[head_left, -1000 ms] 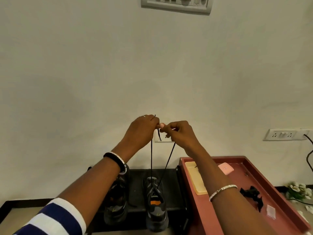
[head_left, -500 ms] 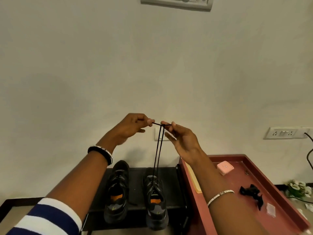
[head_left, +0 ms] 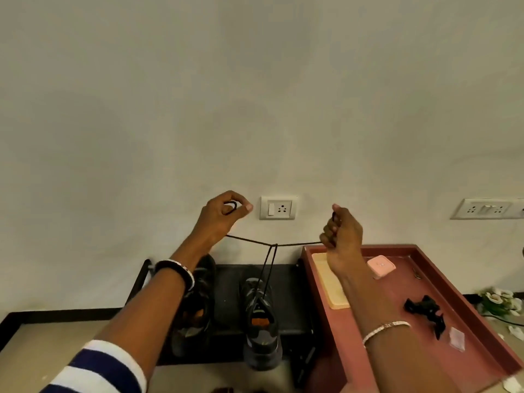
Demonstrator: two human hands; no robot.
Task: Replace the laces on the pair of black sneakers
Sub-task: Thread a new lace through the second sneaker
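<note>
- Black cord, thin and round, is running from the right sneaker (head_left: 261, 321) up to a crossing point (head_left: 274, 245), then splitting sideways to both hands; this lace (head_left: 249, 240) is looking taut.
- Left hand (head_left: 222, 215) is pinching one lace end, fingers together on it, with a small loop showing between thumb and forefinger.
- Right hand (head_left: 341, 232) is curling shut around the other end, the cord leaving below the fist.
- Both sneakers are standing on a dark mat (head_left: 226, 293) against the wall; the left sneaker (head_left: 195, 310) is partly hidden behind the left forearm.
- Judging by the pull outward, the step in hand is tightening the first knot on the right sneaker.
- Next move is probably calling for even tension on both ends until the crossing slides down to the tongue, then forming a bow.
- Sneaker uppers are looking matte and mesh-like, with orange insoles.
- Red tray (head_left: 425, 251) is sitting just right of the mat, holding a pink box (head_left: 380, 266), a pale flat board (head_left: 330, 285) and a black tangle (head_left: 425, 310), possibly old lace.
</note>
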